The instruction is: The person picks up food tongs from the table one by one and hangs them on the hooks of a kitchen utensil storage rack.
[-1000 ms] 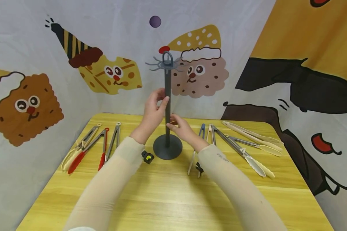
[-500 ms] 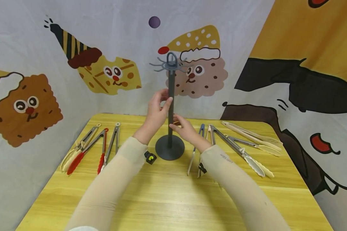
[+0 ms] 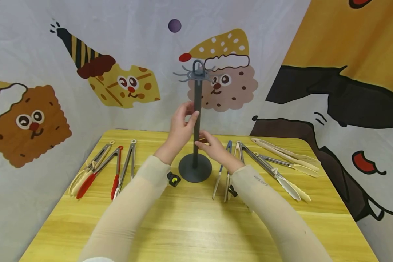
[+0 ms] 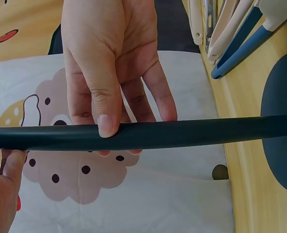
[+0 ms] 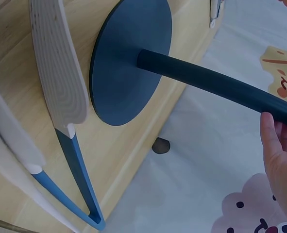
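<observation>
Wooden table (image 3: 183, 225): left hand (image 3: 182, 123) grips dark pole (image 3: 198, 95), right hand (image 3: 213, 148) lower.

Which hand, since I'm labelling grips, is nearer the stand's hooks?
Left. The left hand holds the pole below the hooks; the right hand holds it lower down.

R hand (image 5: 282, 160) on dk. pole (image 5: 206, 81)

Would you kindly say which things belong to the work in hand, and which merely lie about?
In hand: dark grey round-based stand; left hand; right hand.

Seemingly just lying about: red-tipped metal tongs; blue-handled pale-tipped tongs; beige tongs; pale-tipped metal tongs.
</observation>
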The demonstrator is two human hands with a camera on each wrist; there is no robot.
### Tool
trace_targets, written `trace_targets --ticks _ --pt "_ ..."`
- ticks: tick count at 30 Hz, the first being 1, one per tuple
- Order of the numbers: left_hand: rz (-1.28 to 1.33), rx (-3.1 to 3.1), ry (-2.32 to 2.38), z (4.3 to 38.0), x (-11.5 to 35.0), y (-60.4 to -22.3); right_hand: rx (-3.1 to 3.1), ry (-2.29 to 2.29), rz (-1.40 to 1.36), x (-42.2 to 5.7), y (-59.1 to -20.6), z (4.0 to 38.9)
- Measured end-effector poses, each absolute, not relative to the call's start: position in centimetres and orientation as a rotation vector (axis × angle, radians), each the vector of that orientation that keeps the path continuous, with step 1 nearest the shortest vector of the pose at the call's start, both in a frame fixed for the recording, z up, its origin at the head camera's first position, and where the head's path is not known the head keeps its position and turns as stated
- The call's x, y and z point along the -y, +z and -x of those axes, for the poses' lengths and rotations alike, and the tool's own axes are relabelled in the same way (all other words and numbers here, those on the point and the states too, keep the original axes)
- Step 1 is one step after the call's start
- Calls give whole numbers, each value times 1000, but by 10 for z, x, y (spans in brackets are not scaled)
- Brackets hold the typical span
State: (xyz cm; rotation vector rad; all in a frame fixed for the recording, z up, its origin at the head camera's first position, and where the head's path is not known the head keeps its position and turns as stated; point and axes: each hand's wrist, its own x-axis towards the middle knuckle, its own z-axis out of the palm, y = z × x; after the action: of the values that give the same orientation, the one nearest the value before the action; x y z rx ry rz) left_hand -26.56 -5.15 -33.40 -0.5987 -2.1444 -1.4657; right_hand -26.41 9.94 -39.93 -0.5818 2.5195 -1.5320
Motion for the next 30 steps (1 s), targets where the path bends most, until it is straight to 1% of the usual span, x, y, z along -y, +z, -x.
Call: trace_targets --ticks 21,30 --pt "632 2146 -1493 265 37 -333 -2471 -1514 553 -117 -395 261" --pt "610 2146 -1584 266 41 -332 -2466 -1502 562 -110 -366 240"
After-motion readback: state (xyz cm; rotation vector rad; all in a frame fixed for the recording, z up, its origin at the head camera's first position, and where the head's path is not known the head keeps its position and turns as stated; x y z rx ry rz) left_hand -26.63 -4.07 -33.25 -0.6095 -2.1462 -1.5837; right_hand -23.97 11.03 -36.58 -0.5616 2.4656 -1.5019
